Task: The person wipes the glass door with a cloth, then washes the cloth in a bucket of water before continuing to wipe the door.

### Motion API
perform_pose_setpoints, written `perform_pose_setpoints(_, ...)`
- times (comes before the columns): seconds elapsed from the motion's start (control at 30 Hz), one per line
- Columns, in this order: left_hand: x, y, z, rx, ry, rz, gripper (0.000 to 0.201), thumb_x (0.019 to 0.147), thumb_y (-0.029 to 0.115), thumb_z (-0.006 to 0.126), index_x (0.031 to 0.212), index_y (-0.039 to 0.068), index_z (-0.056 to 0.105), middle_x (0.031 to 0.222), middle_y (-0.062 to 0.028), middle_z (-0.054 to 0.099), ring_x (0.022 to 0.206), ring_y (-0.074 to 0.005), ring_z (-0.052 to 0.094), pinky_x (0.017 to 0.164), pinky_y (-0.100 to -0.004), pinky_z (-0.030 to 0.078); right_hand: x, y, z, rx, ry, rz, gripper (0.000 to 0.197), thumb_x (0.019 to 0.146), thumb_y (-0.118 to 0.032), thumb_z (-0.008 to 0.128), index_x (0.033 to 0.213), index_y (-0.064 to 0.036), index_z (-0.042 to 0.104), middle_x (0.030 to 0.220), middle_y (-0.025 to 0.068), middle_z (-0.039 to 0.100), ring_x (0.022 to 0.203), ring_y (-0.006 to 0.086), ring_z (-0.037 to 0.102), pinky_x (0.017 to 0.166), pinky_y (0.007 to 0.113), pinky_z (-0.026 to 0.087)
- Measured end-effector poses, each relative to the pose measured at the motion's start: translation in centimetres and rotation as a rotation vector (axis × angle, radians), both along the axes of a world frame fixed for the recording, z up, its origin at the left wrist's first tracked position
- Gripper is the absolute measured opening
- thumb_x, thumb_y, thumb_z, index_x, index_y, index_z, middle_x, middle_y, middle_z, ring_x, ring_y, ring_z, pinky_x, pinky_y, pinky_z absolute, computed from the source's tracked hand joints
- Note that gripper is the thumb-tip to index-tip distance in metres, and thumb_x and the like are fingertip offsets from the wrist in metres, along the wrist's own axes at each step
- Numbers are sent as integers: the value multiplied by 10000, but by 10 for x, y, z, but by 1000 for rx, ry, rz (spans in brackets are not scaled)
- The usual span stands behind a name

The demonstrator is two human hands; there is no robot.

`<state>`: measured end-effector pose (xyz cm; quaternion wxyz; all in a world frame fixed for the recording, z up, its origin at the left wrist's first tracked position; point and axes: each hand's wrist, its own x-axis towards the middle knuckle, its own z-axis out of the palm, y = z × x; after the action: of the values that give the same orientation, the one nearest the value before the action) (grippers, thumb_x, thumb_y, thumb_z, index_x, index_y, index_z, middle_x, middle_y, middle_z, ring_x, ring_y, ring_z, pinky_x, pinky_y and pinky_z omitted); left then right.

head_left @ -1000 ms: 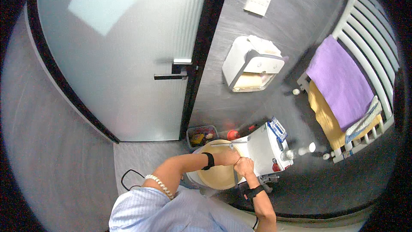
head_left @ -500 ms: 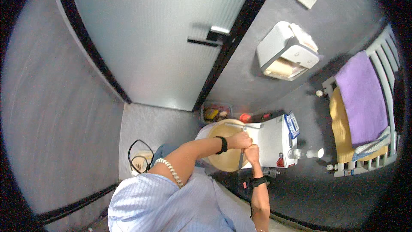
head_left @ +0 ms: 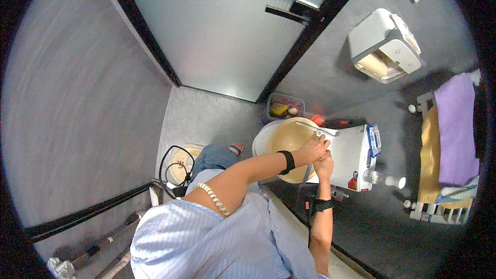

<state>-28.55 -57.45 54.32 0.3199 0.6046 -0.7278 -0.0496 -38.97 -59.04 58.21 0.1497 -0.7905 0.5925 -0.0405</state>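
Note:
My left hand (head_left: 314, 149) and my right hand (head_left: 324, 165) meet over the right side of a round tan basin (head_left: 283, 139), both with bent fingers closed together. Whatever lies between them is too small and covered to make out. Just below the hands, a narrow grey strip (head_left: 308, 172) shows against the basin; I cannot tell whether either hand holds it. A thin grey bar (head_left: 309, 127) lies across the basin's far right rim. The white surface (head_left: 343, 152) right of the hands bears a blue-and-white packet (head_left: 374, 140) at its far edge.
A clear bottle (head_left: 376, 177) and a small red item (head_left: 353, 182) lie at the right. Behind the basin sits a bin of small items (head_left: 281, 107). A round cream container (head_left: 179, 166) with a black cable stands left. Purple towel (head_left: 456, 129) hangs at far right.
The view has shifted, so the basin and hands appear higher and further right. Both hands stay together at the basin's right side. A sandalled foot now shows at the left.

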Motion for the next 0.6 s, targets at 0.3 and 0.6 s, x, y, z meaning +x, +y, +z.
perform_pose_setpoints(0.3,8,13,20,37,574,-146,112,754,102,560,738,-7,543,755,-162,548,770,-301,550,631,-414,421,-17,-20,-11,614,-964,195,435,848,-163,574,1238,-25,439,1111,65,556,960,148,553,829,283,450)
perform_pose_setpoints(0.6,47,21,22,122,766,109,270,809,114,535,1040,-20,492,1004,-232,564,917,-383,562,779,-462,457,39,-17,32,571,-889,97,329,884,-180,564,1173,-33,505,1023,53,599,886,127,573,772,269,470)
